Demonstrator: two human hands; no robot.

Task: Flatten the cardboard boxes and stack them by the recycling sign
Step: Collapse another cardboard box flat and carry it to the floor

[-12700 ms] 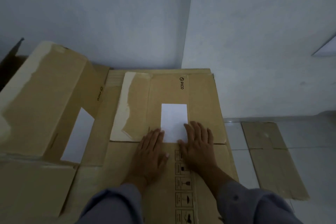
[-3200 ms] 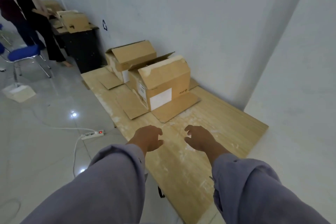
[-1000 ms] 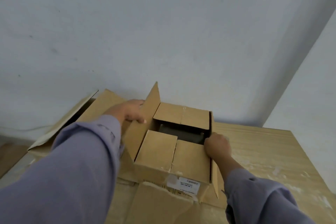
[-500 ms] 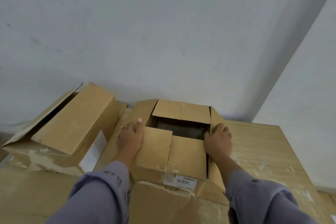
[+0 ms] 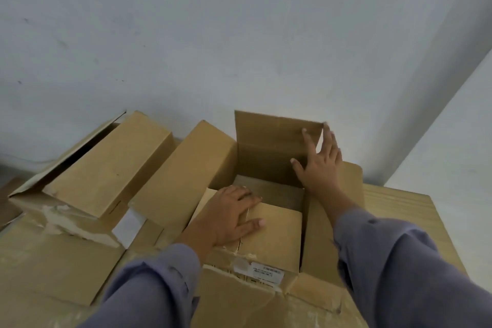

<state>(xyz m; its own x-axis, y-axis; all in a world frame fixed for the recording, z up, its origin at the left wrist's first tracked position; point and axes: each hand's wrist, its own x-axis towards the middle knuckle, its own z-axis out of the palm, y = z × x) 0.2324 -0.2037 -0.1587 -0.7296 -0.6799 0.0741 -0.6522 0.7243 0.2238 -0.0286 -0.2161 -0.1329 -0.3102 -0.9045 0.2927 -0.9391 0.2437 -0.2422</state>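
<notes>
Pale grey walls meet in a corner behind cardboard boxes on a wooden platform [image 5: 394,202].
Nearest, the open box [image 5: 269,234] shows a dark interior, contents indiscernible; left hand [image 5: 229,217] presses flat on its near flap, fingers slightly spread, while right hand [image 5: 318,165] touches the upright far flap [image 5: 269,138], fingers apart. A second box [image 5: 106,165] lies tipped at the platform's left, against the wall.

We see a pale wooden counter [image 5: 404,210] set against the wall. Flattened cardboard [image 5: 53,266] covers its left and near part; on that stand an open box [image 5: 277,234] at centre and a second box [image 5: 106,168] to its left
</notes>
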